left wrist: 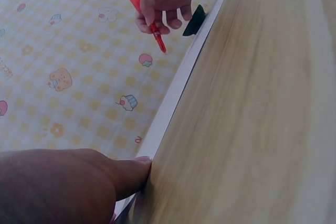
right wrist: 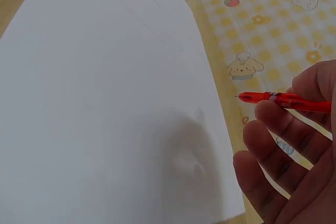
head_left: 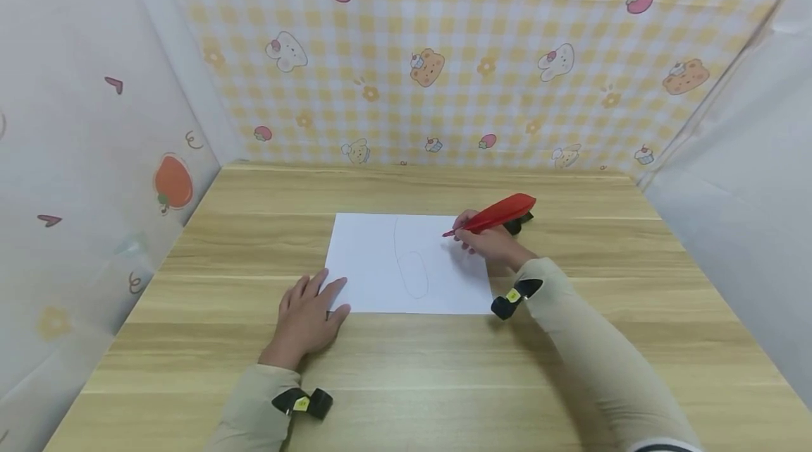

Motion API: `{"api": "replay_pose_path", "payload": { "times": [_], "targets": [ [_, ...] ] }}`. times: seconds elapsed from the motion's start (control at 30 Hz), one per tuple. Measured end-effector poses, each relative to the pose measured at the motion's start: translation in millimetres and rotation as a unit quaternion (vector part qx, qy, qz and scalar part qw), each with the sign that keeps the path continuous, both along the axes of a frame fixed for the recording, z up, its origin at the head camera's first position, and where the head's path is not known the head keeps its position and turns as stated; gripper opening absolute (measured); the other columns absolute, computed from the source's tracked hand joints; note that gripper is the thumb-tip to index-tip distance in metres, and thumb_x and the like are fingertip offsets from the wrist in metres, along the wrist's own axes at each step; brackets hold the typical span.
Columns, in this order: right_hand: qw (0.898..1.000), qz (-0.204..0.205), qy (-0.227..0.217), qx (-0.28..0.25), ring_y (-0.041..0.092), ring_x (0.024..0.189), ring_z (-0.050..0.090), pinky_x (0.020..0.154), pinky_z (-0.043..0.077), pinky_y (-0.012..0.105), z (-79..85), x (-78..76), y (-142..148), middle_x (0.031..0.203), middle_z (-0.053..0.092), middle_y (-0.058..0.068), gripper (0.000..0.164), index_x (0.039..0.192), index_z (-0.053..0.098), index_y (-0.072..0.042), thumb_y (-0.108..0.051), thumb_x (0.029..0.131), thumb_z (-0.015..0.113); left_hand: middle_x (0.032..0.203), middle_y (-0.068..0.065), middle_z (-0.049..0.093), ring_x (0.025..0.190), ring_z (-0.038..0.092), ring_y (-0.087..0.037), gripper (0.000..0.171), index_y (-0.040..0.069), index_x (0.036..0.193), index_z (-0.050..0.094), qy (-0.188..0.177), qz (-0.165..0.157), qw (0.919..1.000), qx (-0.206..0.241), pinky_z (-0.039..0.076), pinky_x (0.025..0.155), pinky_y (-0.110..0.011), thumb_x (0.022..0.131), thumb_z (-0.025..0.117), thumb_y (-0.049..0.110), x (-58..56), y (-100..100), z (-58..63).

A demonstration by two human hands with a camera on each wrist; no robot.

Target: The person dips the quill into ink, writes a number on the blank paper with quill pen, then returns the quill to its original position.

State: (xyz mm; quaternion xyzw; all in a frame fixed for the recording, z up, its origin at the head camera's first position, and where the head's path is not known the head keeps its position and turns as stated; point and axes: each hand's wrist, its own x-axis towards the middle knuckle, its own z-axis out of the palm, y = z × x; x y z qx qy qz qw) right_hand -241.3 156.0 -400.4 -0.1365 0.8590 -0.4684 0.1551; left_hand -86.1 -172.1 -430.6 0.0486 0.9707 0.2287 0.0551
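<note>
A white sheet of paper [head_left: 368, 261] lies on the wooden table, bearing a thin curved line that runs down into a long narrow loop. My left hand [head_left: 307, 314] rests at its lower left corner, fingers spread, thumb [left wrist: 131, 174] at the near edge. In my right hand [head_left: 491, 240] I pinch a red feather pen [head_left: 501, 212] between thumb and fingers. The pen's tip [right wrist: 244, 97] is raised off the paper, over its right part. The other fingers of that hand are loosely bent under the pen. Behind the right hand, a small black object [head_left: 519, 224] is partly hidden; its kind is unclear.
The wooden table [head_left: 406, 367] extends around the sheet on all sides. A yellow checked curtain [head_left: 393, 106] with cartoon prints stands behind it, and white printed sheets [head_left: 82, 177] hang at the sides. Black cameras [head_left: 505, 307] are strapped to both wrists.
</note>
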Motion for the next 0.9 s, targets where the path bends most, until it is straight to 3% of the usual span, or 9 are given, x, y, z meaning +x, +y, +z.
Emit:
{"api": "replay_pose_path", "payload": {
  "times": [0.33, 0.5, 0.7, 0.83, 0.9],
  "targets": [
    [0.998, -0.033, 0.050, 0.023, 0.029, 0.085, 0.058, 0.071, 0.050, 0.035, -1.9, -3.3, 31, 0.099, 0.064, 0.014, 0.015, 0.109, 0.057, -0.011, -0.018, 0.096, 0.056, 0.155, -0.023, 0.024, 0.139, 0.012, -0.050, 0.052, 0.012, 0.145, 0.046, -0.002, 0.002, 1.0000, -0.001, 0.006, 0.108, -0.065, 0.097, 0.054, 0.031, -1.1, 0, -0.4],
    [0.994, -0.027, 0.106, 0.025, 0.030, 0.086, 0.053, 0.071, 0.045, 0.035, -1.7, -3.5, 50, 0.099, 0.061, 0.018, 0.017, 0.111, 0.056, -0.002, -0.013, 0.098, 0.052, 0.155, -0.023, 0.025, 0.139, 0.013, -0.050, 0.052, 0.012, 0.144, 0.046, 0.000, 0.001, 1.0000, -0.001, 0.006, 0.108, -0.065, 0.097, 0.055, 0.031, -1.5, 0, -1.2],
    [0.982, -0.053, 0.170, 0.068, 0.029, 0.092, 0.051, 0.069, 0.041, 0.032, 0.6, -3.4, 74, 0.107, 0.059, 0.018, 0.021, 0.113, 0.055, 0.000, -0.015, 0.100, 0.047, 0.155, -0.023, 0.024, 0.139, 0.012, -0.050, 0.052, 0.012, 0.145, 0.046, -0.003, 0.001, 1.0000, -0.002, 0.006, 0.108, -0.065, 0.097, 0.054, 0.032, -1.3, 0, 0.4],
    [0.973, -0.076, 0.199, 0.090, 0.026, 0.083, 0.053, 0.061, 0.044, 0.026, -0.5, -4.2, 91, 0.100, 0.061, 0.013, 0.021, 0.113, 0.057, -0.004, -0.017, 0.098, 0.049, 0.155, -0.023, 0.025, 0.139, 0.013, -0.050, 0.052, 0.012, 0.144, 0.046, -0.001, 0.001, 1.0000, -0.001, 0.007, 0.108, -0.065, 0.097, 0.055, 0.031, -1.3, 1, 1.2],
    [0.961, -0.071, 0.250, 0.091, 0.023, 0.076, 0.053, 0.059, 0.044, 0.023, -3.2, -5.1, 100, 0.093, 0.062, 0.011, 0.019, 0.110, 0.059, -0.003, -0.014, 0.096, 0.052, 0.155, -0.023, 0.024, 0.139, 0.012, -0.050, 0.052, 0.012, 0.145, 0.046, -0.003, 0.002, 1.0000, -0.001, 0.006, 0.109, -0.065, 0.097, 0.054, 0.031, -1.5, 1, 0.8]
  ]
}}
